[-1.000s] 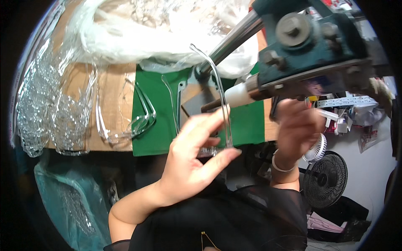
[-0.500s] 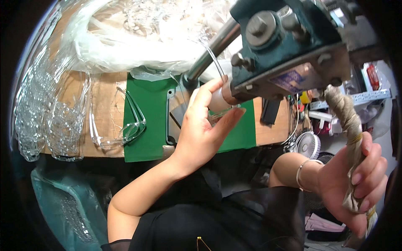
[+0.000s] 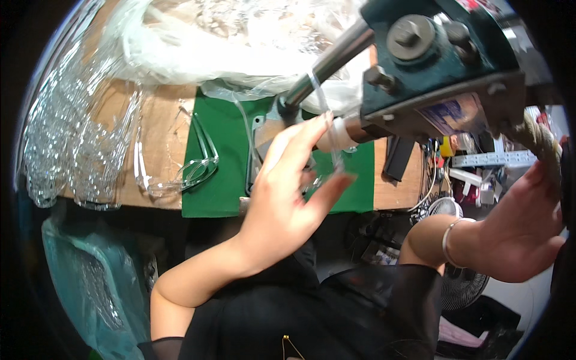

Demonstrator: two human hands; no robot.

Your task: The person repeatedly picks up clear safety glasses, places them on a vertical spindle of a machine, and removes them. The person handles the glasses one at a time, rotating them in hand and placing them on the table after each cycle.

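My left hand (image 3: 279, 192) pinches a clear plastic eyeglass frame (image 3: 333, 147) between thumb and fingers, just beside the white tip (image 3: 337, 134) of a dark green press (image 3: 441, 54). Motion smears the frame, so whether it touches the tip cannot be made out. At the right, my right hand (image 3: 510, 225) is closed on the press's cloth-wrapped lever (image 3: 537, 133); its fingertips are partly hidden near the picture's dark rim. Under the press lies a green mat (image 3: 225, 135) on the wooden table, with the press's metal base partly covered by my left hand.
Another clear eyeglass frame (image 3: 201, 174) lies at the mat's left edge. Piles of clear frames (image 3: 78, 150) sit farther left, and a large clear plastic bag (image 3: 180, 66) lies behind. A black box-like object (image 3: 398, 158), cables and a white fan (image 3: 445, 207) are to the right.
The lever has swung up and away to the right with my right hand. My left hand has shifted the eyeglass frame slightly right and down. The whole view has moved a little.
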